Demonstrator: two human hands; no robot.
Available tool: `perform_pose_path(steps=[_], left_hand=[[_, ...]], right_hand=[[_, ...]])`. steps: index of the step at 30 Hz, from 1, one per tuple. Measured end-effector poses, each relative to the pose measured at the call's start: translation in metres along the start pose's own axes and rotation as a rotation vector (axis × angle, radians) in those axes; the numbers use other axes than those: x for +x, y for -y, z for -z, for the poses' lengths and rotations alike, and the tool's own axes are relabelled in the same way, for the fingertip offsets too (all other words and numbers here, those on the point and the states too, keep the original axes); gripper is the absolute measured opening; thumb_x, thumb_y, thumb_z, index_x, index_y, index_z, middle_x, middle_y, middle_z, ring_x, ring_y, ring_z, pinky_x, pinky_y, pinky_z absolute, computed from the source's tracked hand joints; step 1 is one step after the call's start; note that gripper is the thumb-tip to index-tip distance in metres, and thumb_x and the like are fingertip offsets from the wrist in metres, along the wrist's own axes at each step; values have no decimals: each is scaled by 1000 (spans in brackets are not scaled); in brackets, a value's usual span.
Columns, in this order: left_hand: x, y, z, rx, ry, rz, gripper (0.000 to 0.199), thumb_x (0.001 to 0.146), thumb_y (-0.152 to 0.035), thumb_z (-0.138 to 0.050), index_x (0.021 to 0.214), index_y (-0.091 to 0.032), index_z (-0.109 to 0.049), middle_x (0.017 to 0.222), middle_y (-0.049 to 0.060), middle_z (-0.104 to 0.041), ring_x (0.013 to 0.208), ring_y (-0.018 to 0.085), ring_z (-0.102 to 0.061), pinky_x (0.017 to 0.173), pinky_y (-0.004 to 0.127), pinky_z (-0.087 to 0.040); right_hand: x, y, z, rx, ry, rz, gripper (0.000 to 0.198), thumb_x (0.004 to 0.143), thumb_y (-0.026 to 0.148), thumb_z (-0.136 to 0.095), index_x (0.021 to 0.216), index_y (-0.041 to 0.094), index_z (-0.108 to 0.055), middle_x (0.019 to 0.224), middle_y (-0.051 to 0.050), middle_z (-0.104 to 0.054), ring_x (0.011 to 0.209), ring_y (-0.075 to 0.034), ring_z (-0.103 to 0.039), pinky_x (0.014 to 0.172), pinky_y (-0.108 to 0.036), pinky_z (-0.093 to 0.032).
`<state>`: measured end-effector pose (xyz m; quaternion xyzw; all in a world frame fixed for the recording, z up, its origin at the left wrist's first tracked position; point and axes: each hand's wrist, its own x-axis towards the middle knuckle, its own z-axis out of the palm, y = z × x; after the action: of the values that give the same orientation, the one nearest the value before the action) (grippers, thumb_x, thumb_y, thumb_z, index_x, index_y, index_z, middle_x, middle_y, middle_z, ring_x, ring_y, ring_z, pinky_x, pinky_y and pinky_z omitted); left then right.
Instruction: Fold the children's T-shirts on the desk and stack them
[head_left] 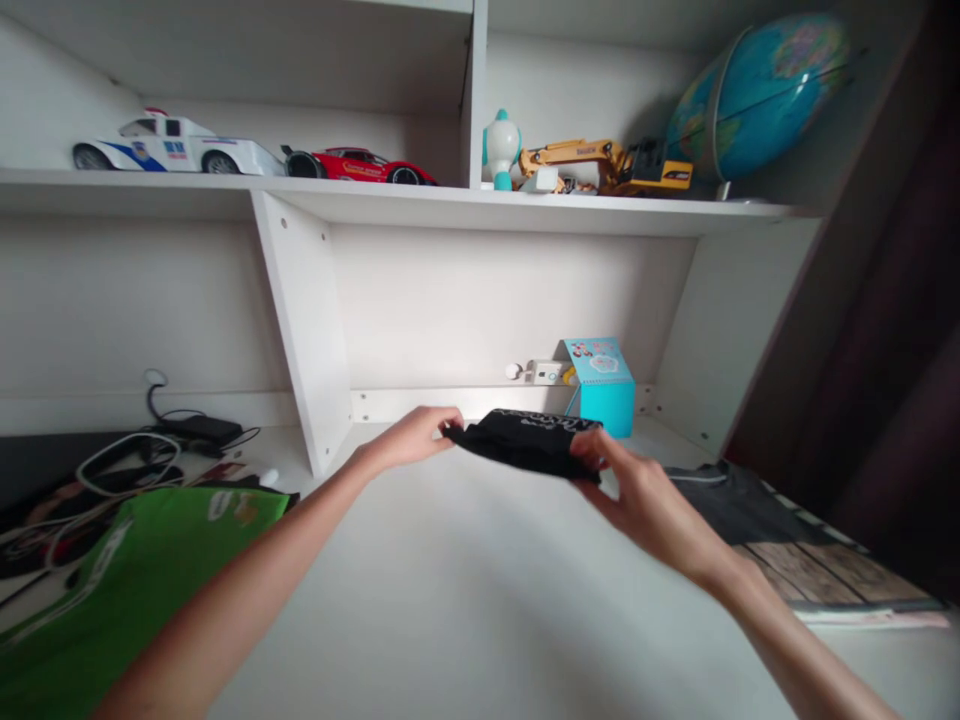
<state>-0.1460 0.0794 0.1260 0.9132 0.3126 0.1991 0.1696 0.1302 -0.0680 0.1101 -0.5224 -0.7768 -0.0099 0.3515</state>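
A black cloth item with white lettering point(525, 440) is stretched between my two hands above the white desk point(450, 600). Its exact kind does not show. My left hand point(420, 435) pinches its left corner. At its right end my right hand point(630, 490) grips the edge, with the thumb underneath and the fingers on top. Behind the cloth stands a light-blue desk calendar point(607, 405), partly covered by it.
To the left lie a green cloth bag point(187, 560), tangled cables point(112, 465) and a black power adapter point(199, 428). Folded dark clothing point(727, 510) lies at right. Overhead, a shelf point(375, 200) holds toy cars, a toy excavator point(607, 165) and a globe point(772, 95).
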Motion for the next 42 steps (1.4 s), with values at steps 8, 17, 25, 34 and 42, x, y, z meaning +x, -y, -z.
perform_pose_path(steps=[8, 17, 25, 34, 42], left_hand=[[-28, -31, -87, 182, 276, -18, 41, 82, -26, -48, 123, -22, -50, 131, 9, -45, 117, 25, -45, 97, 34, -35], [-36, -61, -159, 255, 241, -143, 44, 84, -47, -47, 121, -24, -49, 113, 11, -58, 104, 30, -53, 96, 65, -20], [-20, 12, -133, 343, 190, 130, 42, 90, -32, -34, 131, -27, -40, 144, 12, -26, 132, 33, -21, 95, 69, -9], [-11, 9, -163, 144, 293, 236, 70, 87, -57, -23, 143, -17, -8, 149, 11, -1, 136, 28, 1, 102, 61, -6], [-20, 34, -158, 86, -14, 320, 42, 81, -41, -44, 108, -11, -56, 122, 19, -50, 121, 32, -38, 99, 42, -31]], right_hand=[[-6, -35, -28, 7, 310, -9, 30, 91, 32, -33, 108, 23, -55, 114, -5, -59, 103, -17, -55, 90, -31, -42], [-46, -94, -107, -203, 340, -155, 31, 86, 24, -39, 108, 18, -60, 105, -10, -64, 99, -25, -57, 86, -41, -43], [-101, -10, -86, -90, 321, -167, 33, 91, 30, -33, 106, 23, -60, 97, -7, -63, 85, -17, -62, 74, -27, -50], [-74, -57, -124, -241, 383, -360, 64, 87, 54, -31, 140, 17, -25, 145, -7, -21, 134, -25, -16, 105, -48, -23], [-88, -96, -105, -247, 208, -507, 43, 85, 33, -38, 113, 5, -55, 119, -22, -52, 115, -33, -45, 95, -46, -35]])
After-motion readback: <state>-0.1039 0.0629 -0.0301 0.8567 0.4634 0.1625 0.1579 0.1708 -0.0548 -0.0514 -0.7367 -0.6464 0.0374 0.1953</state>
